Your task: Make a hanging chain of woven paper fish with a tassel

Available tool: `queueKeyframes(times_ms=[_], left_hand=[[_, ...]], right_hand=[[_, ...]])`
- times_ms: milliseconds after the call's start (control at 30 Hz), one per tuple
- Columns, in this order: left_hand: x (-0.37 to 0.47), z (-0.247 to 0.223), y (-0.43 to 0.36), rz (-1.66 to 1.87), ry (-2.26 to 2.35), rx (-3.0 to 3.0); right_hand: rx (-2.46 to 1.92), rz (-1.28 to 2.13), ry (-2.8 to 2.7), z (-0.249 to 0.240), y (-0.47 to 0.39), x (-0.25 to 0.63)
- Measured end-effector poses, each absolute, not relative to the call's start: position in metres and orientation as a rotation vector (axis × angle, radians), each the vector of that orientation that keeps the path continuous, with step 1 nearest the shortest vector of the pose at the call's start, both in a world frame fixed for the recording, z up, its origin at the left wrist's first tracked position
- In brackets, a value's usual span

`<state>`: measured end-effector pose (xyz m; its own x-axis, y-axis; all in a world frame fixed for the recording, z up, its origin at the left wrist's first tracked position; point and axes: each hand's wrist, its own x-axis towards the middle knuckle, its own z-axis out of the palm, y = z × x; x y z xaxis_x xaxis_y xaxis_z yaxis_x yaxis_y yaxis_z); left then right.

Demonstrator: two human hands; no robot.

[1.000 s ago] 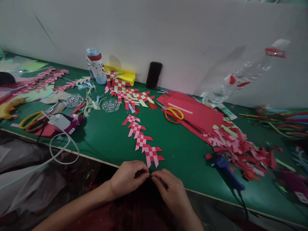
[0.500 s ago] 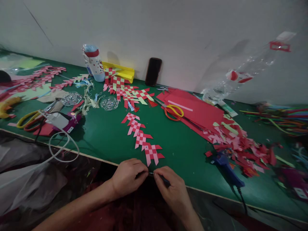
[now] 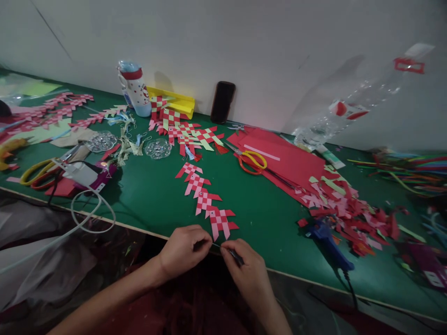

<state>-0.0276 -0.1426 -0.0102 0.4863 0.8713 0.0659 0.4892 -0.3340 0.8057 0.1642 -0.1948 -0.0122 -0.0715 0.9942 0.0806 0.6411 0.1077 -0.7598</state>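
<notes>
At the table's front edge my left hand [image 3: 186, 246] is closed in a pinch; what lies between its fingertips is too small to make out. Close beside it, my right hand [image 3: 246, 265] is wrapped round a slim dark tool [image 3: 237, 257], whose thin tip points toward the left fingertips. Just beyond both hands lies a row of woven paper fish [image 3: 220, 222] in red and pink checks, overlapping in a slanting line. Small eyes show on some of them. Neither hand touches the fish.
Yellow-and-orange-handled scissors [image 3: 253, 161] lie on red paper sheets [image 3: 289, 158]. Paper scraps [image 3: 345, 209] and a blue glue gun [image 3: 328, 244] are at right. Behind stand a phone [image 3: 222, 102], a water bottle [image 3: 137, 90] and a clear plastic bottle [image 3: 349, 109]. A white cable [image 3: 99, 197] hangs over the left edge.
Both hands have shifted slightly up and left, still pinched close together. The paper fish lie as before. The view has moved a little.
</notes>
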Motion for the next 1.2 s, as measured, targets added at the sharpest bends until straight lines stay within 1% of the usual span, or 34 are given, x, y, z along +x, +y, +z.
queueKeyframes(times_ms=[167, 267, 400, 600, 700, 967, 1200], left_hand=[[-0.029, -0.018, -0.143, 0.561, 1.075, 2.362], [-0.030, -0.018, -0.141, 0.505, 1.055, 2.481], [-0.032, -0.018, -0.134, 0.459, 1.053, 2.545], [-0.034, -0.014, -0.131, 0.445, 1.035, 2.517], [-0.035, -0.011, -0.133, 0.384, 1.026, 2.487], [-0.030, -0.006, -0.133, 0.332, 1.067, 2.498], [-0.027, -0.015, -0.129, 0.385, 1.011, 2.568]], right_hand=[[-1.629, 0.569, -1.922, -0.011, -0.193, 0.168], [-1.606, 0.529, -2.031, -0.011, -0.193, 0.172], [-1.554, 0.444, -2.144, -0.011, -0.192, 0.171], [-1.562, 0.244, -2.125, -0.014, -0.185, 0.161], [-1.598, 0.183, -2.093, -0.017, -0.185, 0.158], [-1.661, 0.125, -2.059, -0.022, -0.185, 0.156], [-1.681, 0.205, -1.946, -0.016, -0.186, 0.165]])
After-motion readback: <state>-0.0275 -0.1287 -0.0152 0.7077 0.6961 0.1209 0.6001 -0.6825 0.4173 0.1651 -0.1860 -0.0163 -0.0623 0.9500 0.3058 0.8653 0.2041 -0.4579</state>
